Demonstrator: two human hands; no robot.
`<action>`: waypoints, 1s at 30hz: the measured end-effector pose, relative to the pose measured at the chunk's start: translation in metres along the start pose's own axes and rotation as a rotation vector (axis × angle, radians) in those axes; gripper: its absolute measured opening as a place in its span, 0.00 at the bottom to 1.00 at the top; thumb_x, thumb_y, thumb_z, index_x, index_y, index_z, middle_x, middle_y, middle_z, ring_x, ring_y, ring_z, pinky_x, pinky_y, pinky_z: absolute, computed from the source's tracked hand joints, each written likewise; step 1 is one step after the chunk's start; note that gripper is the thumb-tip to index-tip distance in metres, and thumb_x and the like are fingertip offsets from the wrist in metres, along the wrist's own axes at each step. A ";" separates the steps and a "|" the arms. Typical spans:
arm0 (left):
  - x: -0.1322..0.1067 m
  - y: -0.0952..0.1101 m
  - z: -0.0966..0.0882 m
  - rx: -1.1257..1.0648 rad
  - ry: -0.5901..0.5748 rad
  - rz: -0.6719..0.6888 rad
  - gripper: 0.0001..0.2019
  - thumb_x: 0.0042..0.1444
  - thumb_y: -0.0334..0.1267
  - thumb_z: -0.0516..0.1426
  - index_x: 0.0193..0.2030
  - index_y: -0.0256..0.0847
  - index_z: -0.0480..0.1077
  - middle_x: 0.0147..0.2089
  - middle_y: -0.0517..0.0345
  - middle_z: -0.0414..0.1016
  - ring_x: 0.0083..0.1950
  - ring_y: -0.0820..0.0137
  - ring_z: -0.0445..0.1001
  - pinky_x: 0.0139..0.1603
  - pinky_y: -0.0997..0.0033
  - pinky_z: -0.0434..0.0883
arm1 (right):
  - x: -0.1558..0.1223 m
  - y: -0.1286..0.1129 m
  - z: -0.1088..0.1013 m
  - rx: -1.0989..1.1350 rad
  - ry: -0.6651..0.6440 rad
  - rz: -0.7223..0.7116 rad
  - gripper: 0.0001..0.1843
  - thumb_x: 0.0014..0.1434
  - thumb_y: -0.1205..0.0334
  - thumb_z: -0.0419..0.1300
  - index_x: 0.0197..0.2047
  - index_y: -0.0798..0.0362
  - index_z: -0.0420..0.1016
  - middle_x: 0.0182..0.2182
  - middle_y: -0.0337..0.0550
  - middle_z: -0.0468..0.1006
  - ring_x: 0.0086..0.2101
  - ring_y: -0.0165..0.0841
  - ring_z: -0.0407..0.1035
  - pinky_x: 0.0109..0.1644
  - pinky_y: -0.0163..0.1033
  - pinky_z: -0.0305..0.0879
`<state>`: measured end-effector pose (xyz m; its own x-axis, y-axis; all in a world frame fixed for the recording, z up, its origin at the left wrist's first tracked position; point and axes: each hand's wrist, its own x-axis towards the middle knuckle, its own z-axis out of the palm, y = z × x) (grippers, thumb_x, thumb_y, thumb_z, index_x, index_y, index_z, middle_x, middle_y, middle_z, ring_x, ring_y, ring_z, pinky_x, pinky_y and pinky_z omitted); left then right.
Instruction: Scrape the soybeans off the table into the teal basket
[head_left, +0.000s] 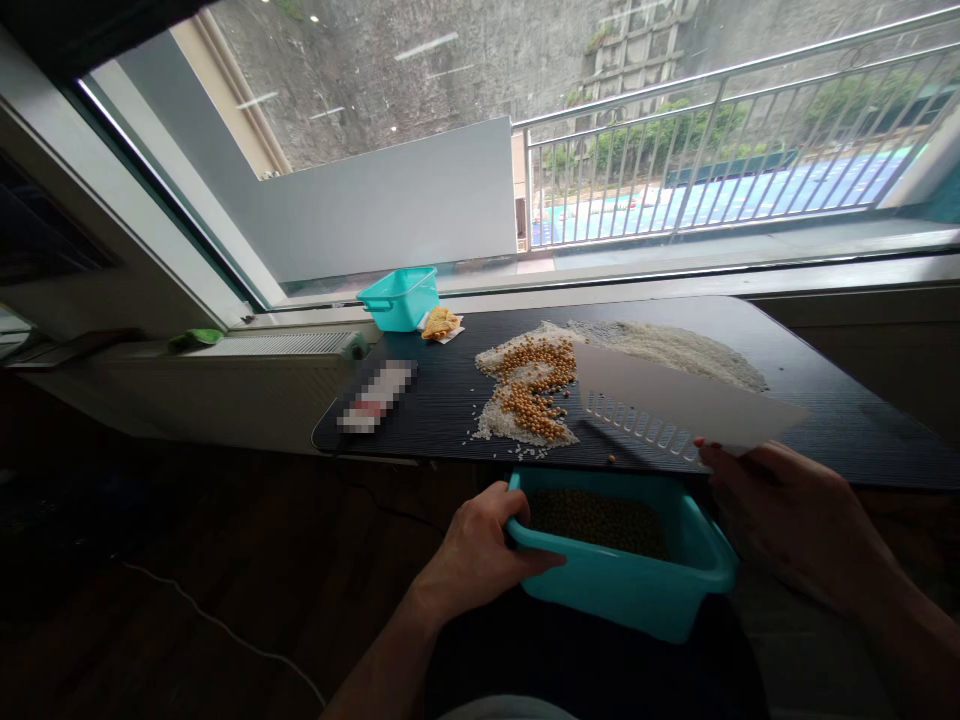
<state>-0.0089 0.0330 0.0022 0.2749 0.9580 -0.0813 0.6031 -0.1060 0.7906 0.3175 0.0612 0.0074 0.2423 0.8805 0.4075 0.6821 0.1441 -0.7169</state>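
Note:
My left hand (pixel 476 545) grips the left rim of a turquoise plastic bin (pixel 622 588), just below the table's front edge. Dark-looking beans (pixel 592 520) cover the inside of this bin. Pinched in my right hand (pixel 795 520) is a flat white scraper (pixel 682 395) with a row of slots along its lower edge. It is tilted above the table, its far end beside a pile of yellow soybeans (pixel 534 405) lying over white rice (pixel 499 425). Behind the scraper spreads more rice (pixel 667 345). One loose bean (pixel 611 459) sits near the front edge.
The dark tabletop (pixel 442 420) stands against a window with a railing (pixel 712 150) outside. At its back left are a second turquoise bin (pixel 405 300) and a crumpled yellowish item (pixel 441 322). A blurred flat object (pixel 377 395) lies at left, with a radiator (pixel 277 345) beyond.

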 end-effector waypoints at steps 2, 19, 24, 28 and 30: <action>0.000 -0.001 -0.001 -0.004 0.000 0.001 0.22 0.47 0.37 0.75 0.28 0.42 0.63 0.33 0.67 0.64 0.34 0.72 0.64 0.35 0.71 0.58 | 0.011 -0.002 0.003 0.033 -0.037 -0.059 0.36 0.56 0.19 0.60 0.23 0.44 0.77 0.20 0.43 0.80 0.23 0.41 0.74 0.27 0.43 0.68; -0.019 -0.004 -0.018 0.026 0.049 -0.092 0.20 0.47 0.36 0.74 0.27 0.42 0.64 0.33 0.67 0.64 0.34 0.72 0.64 0.35 0.70 0.58 | 0.067 -0.011 0.023 0.019 -0.194 -0.259 0.33 0.63 0.27 0.58 0.27 0.48 0.80 0.25 0.43 0.79 0.27 0.36 0.72 0.30 0.40 0.68; -0.015 -0.004 -0.014 0.027 0.048 -0.084 0.20 0.48 0.36 0.74 0.28 0.42 0.64 0.33 0.66 0.65 0.34 0.71 0.66 0.36 0.70 0.59 | 0.082 -0.022 0.036 0.014 -0.236 -0.304 0.33 0.63 0.28 0.57 0.27 0.49 0.80 0.26 0.44 0.79 0.27 0.35 0.71 0.31 0.39 0.68; -0.009 -0.005 -0.009 0.044 0.053 -0.062 0.20 0.48 0.36 0.74 0.28 0.42 0.64 0.33 0.67 0.65 0.34 0.72 0.65 0.36 0.70 0.58 | 0.082 -0.016 0.022 -0.006 -0.254 -0.309 0.31 0.61 0.29 0.59 0.31 0.49 0.85 0.27 0.45 0.80 0.27 0.36 0.72 0.31 0.40 0.69; -0.007 -0.005 -0.007 0.051 0.054 -0.047 0.19 0.48 0.37 0.74 0.28 0.42 0.65 0.32 0.67 0.64 0.34 0.72 0.64 0.36 0.70 0.57 | 0.077 -0.007 0.011 -0.023 -0.237 -0.298 0.30 0.59 0.29 0.61 0.31 0.48 0.86 0.27 0.45 0.82 0.28 0.38 0.74 0.33 0.42 0.70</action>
<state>-0.0192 0.0284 0.0026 0.2056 0.9750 -0.0837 0.6520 -0.0727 0.7547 0.3238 0.1330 0.0383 -0.1333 0.8820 0.4520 0.7147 0.4015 -0.5727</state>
